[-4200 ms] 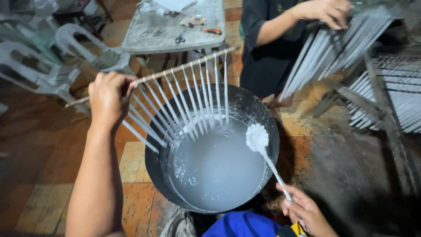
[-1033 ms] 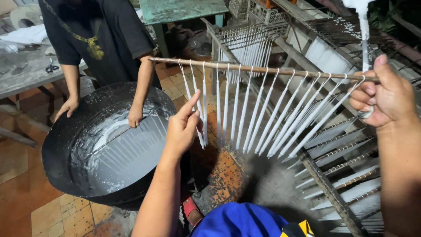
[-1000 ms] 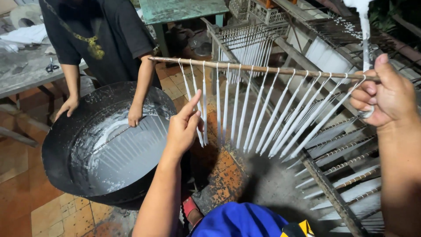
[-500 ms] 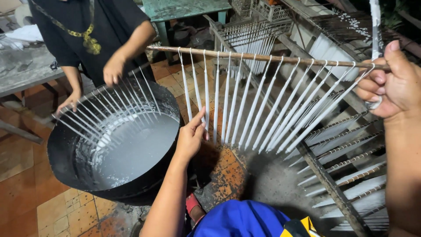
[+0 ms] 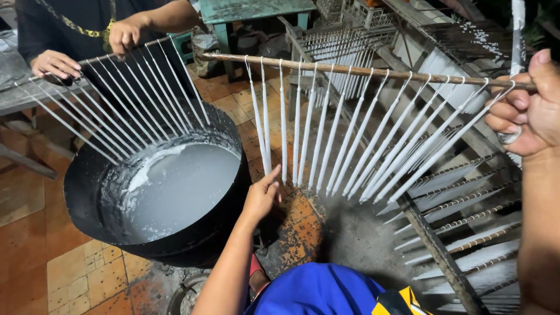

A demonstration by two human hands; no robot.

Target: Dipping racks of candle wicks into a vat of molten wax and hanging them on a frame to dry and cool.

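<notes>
My right hand (image 5: 525,108) grips the right end of a wooden rod (image 5: 350,70) from which several thin white wax-coated candles (image 5: 326,146) hang; it also holds a ladle handle. My left hand (image 5: 262,195) reaches up with fingers apart and touches the tips of the leftmost candles. A big black pan (image 5: 163,192) of white molten wax stands at the left. Across it another person (image 5: 87,29) holds a second rod of candles (image 5: 116,111) slanted over the wax with both hands.
A slanted drying rack (image 5: 455,192) with rows of white candles fills the right side. More candle racks (image 5: 344,44) stand behind, beside a green table (image 5: 251,10). The tiled floor (image 5: 35,251) is orange, with wax spatter below the candles.
The other person has lifted a rod of candles and brought it down over the pan. My rod has stayed up, and my left hand has moved a little lower along the candle tips.
</notes>
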